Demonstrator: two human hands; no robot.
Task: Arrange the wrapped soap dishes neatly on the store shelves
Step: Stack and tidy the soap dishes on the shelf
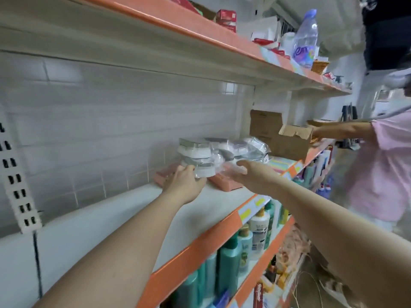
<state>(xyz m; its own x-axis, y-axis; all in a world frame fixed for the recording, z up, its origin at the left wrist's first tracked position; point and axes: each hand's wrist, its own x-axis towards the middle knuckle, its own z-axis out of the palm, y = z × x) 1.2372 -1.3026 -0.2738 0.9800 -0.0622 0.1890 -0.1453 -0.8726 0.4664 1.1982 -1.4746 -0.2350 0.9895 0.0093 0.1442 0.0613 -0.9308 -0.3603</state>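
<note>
Stack of wrapped soap dishes, round, white and grey under crinkled clear film, standing on the shelf. Left hand grips its lowest dish; right hand pinches loose wrap beside it. Step judged: squaring the stack; next calls for aligning edges. Pink packs lie under the fingers.

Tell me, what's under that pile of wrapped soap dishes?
Flat pink packs lie under the wrapped soap dishes, on the white shelf. The left hand and the pile cover their middle.
</note>
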